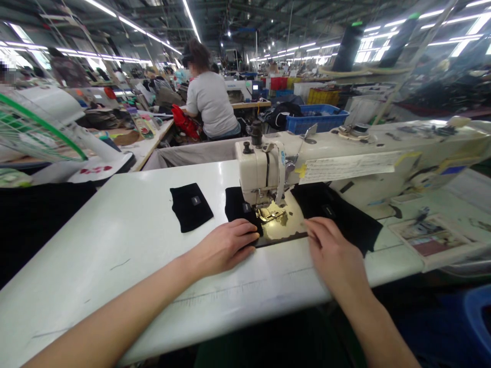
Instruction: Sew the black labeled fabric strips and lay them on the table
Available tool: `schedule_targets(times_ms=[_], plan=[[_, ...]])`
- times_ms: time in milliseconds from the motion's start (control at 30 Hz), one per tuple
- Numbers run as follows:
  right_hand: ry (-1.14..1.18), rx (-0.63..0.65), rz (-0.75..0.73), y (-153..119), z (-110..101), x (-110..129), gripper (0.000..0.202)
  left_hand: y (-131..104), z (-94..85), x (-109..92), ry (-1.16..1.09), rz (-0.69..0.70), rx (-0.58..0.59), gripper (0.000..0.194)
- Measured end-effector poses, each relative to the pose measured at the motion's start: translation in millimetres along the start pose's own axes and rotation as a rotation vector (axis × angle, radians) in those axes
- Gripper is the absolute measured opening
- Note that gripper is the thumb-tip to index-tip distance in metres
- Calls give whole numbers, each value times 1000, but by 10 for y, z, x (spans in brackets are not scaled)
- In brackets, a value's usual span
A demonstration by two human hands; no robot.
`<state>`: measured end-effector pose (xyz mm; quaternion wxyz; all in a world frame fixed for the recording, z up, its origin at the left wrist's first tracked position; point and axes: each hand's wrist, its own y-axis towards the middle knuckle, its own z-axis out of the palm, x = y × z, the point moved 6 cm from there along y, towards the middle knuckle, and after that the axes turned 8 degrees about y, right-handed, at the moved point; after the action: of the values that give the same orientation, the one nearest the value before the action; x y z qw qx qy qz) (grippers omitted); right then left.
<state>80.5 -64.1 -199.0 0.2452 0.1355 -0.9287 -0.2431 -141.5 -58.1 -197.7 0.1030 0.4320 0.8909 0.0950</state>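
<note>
Overhead: strip lights (136, 28) under a dark roof.
Worktable (134, 220): pale, glossy, line-marked; one labelled black fabric piece (191, 207) lies flat, left of the industrial sewing machine (264, 168).
Left hand (224, 245): fingers resting on a second black piece (235, 202), thumb apart.
Right hand (337, 248): fingertips bunched beside larger black cloth (339, 212); cannot tell if gripping.
Beyond: seated person (213, 102), blue basket (316, 120), desk fan (42, 122).
</note>
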Motion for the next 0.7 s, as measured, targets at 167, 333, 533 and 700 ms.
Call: schedule_targets(times_ms=[167, 333, 533, 700], plan=[[-152, -28, 214, 81, -191, -437, 30, 46, -3, 108, 1, -6, -31, 29], [-236, 45, 320, 137, -199, -656, 33, 100, -11, 214, 23, -19, -40, 28], [-246, 67, 418, 222, -197, -774, 35, 145, -21, 323, 20, -31, -40, 27], [-245, 87, 420, 258, -202, -819, 36, 185, -22, 385, 34, -27, -34, 28]])
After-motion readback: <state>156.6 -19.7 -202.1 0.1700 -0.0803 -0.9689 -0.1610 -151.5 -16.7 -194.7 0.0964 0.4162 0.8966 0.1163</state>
